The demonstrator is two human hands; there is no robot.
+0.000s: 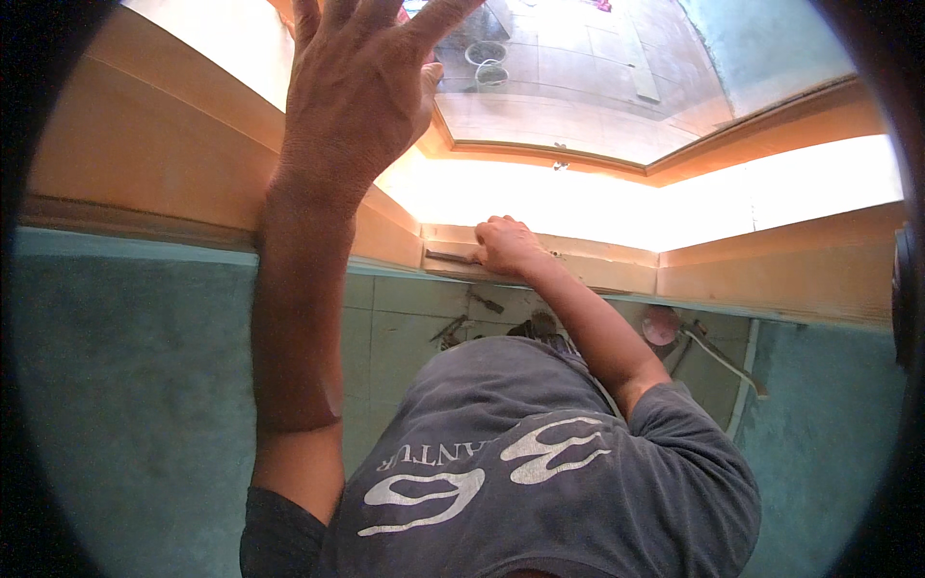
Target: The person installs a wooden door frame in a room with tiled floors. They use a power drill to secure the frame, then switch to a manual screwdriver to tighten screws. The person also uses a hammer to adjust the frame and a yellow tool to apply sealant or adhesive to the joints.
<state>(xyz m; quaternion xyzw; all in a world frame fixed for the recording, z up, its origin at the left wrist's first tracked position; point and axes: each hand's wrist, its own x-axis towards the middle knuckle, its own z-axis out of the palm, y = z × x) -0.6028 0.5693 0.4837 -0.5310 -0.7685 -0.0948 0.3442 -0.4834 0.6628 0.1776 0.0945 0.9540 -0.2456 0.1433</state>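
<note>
My left hand (361, 91) reaches up to the left part of the glazed wooden window sash (540, 149). Its fingers are spread, and their tips pass out of the top of the picture. Lower down, my right hand (511, 247) rests on the wooden sill of the window frame (597, 273), its fingers curled down. A thin dark bar (449, 256) sticks out to the left from under these fingers, lying along the sill. Its kind does not show, and its other end is hidden by the hand.
Wooden side jambs (154, 106) stand left and right, with blue-green walls (135, 385) below. On the tiled floor (385, 328) lie a brush-like tool (487, 303), a pinkish round thing (660, 326) and a pale curved strip (727, 358). Through the glass, buckets (489, 72) show.
</note>
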